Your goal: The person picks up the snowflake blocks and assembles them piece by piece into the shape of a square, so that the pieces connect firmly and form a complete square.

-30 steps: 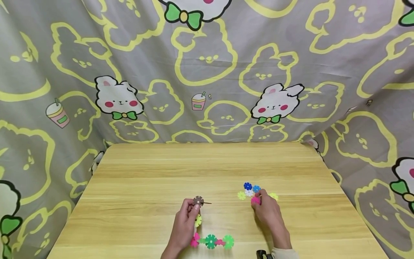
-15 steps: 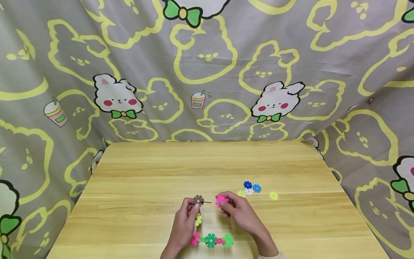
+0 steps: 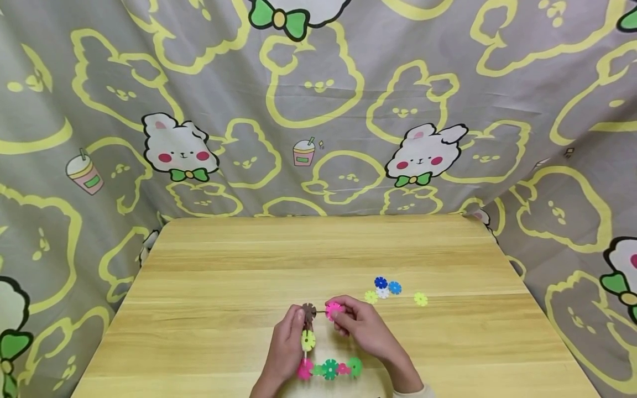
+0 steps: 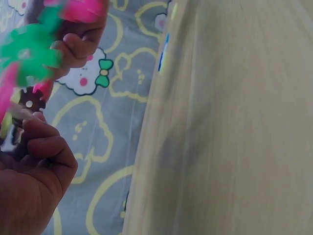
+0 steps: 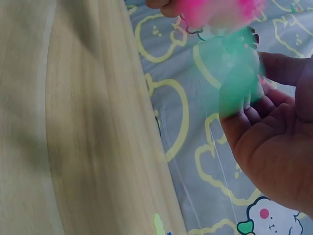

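In the head view my left hand [image 3: 281,348] grips a chain of notched snowflake discs near its brown disc [image 3: 308,310]. Below that hang a yellow disc [image 3: 308,340] and a pink corner disc [image 3: 305,369]; a row with a dark green disc [image 3: 330,369] runs right from there. My right hand [image 3: 365,327] pinches a loose pink disc [image 3: 332,309] against the edge-on brown disc [image 3: 320,312] jutting from the chain. Whether their slots interlock is hidden by the fingers. Green discs [image 4: 27,54] blur close to the left wrist camera.
Farther right on the wooden table [image 3: 224,265] lie a dark blue disc [image 3: 380,282], a light blue disc [image 3: 395,287], a white disc [image 3: 382,293] and two yellow discs [image 3: 420,299]. A patterned curtain [image 3: 338,188] surrounds the table's back and sides.
My right hand took the pink disc from the loose group and carried it left to the chain's edge-on brown disc. The chain has turned and shifted slightly right in my left hand.
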